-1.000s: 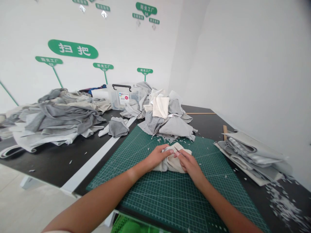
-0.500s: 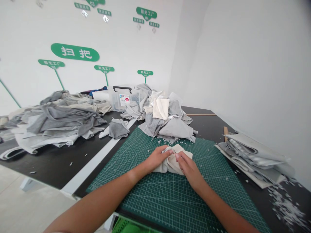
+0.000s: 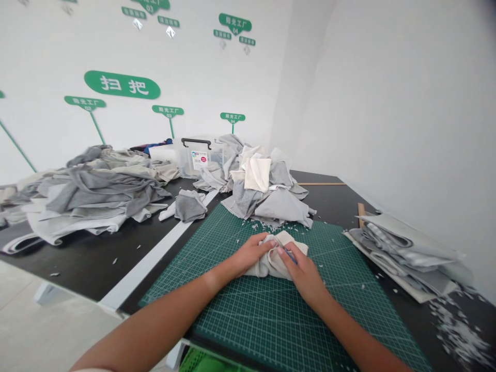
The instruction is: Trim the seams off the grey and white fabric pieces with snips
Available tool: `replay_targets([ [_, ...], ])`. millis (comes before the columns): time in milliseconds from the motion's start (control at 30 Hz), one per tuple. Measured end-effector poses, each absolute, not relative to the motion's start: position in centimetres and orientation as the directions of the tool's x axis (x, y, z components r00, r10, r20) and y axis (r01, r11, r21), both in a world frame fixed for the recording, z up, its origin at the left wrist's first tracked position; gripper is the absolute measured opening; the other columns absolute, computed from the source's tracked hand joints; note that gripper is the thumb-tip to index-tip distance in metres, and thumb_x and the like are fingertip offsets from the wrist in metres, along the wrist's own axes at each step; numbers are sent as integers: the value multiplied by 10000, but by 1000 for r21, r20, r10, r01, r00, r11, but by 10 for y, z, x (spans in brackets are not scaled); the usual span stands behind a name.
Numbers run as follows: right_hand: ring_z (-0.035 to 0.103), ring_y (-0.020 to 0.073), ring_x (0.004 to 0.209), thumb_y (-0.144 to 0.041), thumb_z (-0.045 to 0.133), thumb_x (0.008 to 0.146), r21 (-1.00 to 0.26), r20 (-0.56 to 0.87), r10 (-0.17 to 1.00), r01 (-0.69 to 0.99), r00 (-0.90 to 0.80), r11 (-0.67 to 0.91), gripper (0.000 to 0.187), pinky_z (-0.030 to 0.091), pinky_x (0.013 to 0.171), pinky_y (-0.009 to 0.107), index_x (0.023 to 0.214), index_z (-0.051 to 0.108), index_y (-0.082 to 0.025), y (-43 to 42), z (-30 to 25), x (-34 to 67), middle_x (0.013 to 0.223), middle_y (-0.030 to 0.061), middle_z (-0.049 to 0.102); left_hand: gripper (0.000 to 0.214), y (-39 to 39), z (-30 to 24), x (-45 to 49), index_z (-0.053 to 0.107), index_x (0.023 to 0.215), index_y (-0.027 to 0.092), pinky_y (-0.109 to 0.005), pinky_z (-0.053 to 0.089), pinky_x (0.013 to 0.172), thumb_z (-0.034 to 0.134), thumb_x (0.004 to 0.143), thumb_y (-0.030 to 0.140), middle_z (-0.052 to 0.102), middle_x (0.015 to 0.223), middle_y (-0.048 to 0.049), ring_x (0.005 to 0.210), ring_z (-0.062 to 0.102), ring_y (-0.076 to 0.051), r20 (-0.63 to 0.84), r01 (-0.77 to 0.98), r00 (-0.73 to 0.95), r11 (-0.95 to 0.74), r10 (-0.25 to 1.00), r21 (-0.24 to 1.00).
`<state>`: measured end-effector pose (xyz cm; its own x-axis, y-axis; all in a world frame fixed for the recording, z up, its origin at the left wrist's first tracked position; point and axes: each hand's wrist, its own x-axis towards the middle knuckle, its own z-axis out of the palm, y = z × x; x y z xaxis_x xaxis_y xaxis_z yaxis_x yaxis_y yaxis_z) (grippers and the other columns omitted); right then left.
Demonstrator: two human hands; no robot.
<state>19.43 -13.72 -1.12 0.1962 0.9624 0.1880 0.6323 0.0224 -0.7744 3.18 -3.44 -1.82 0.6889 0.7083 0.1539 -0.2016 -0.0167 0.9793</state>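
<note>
A crumpled off-white and pale grey cloth (image 3: pixel 274 266) rests on the green cutting mat (image 3: pixel 294 325) before me. My left hand (image 3: pixel 252 254) is closed on the cloth's left side, thumb on top and fingers partly hidden by the fabric. From the right, my right hand (image 3: pixel 304 273) grips a slim tool with a blue handle (image 3: pixel 290 256). Its metallic tip lies at the cloth close to my left thumb; its exact kind is too small to make out.
Beyond the mat's far edge rises a heap of cloth pieces (image 3: pixel 271 201), with lint scraps before it. A clear plastic box (image 3: pixel 186 160) stands behind. Grey fabric (image 3: pixel 101 191) piles up at left; folded cloths (image 3: pixel 403 253) lie at right beside white scraps (image 3: pixel 457 325).
The blue-handled tool now shows in my right hand, where it was hardly visible before. The right fingers have shifted slightly; my left hand keeps its hold. The view has moved a little.
</note>
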Motion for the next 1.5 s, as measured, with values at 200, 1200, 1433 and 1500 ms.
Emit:
replay_targets([
  [200, 609, 195, 748, -578, 457, 1006, -766, 195, 966, 641, 169, 42, 350, 385, 670, 276, 912, 577, -263, -139, -11, 193, 788, -40, 637, 332, -34, -19, 32, 613, 886, 142, -239, 393, 726, 675, 868, 468, 535, 803, 8, 761, 479, -125, 159, -223, 697, 0, 699, 975],
  [1200, 542, 185, 721, -607, 470, 977, -837, 171, 962, 546, 215, 27, 422, 375, 640, 276, 787, 542, -237, -139, -2, 188, 735, -31, 569, 369, -36, -14, 29, 601, 874, 153, -241, 411, 768, 641, 885, 519, 544, 841, -4, 797, 481, -141, 169, -171, 761, -57, 627, 984],
  [1433, 505, 169, 673, -602, 470, 989, -877, 131, 969, 481, 210, 14, 424, 359, 642, 275, 816, 601, -238, -140, -4, 187, 711, -35, 559, 338, -37, -10, 29, 542, 813, 166, -240, 391, 765, 598, 920, 482, 504, 816, 9, 786, 447, -136, 209, -166, 776, -128, 595, 978],
  [1500, 496, 166, 663, -598, 468, 989, -886, 129, 969, 464, 210, 18, 427, 356, 624, 270, 813, 607, -234, -141, -4, 186, 706, -31, 555, 329, -37, -10, 29, 546, 835, 168, -243, 392, 773, 588, 927, 480, 506, 836, 6, 800, 452, -140, 206, -161, 778, -128, 594, 979],
])
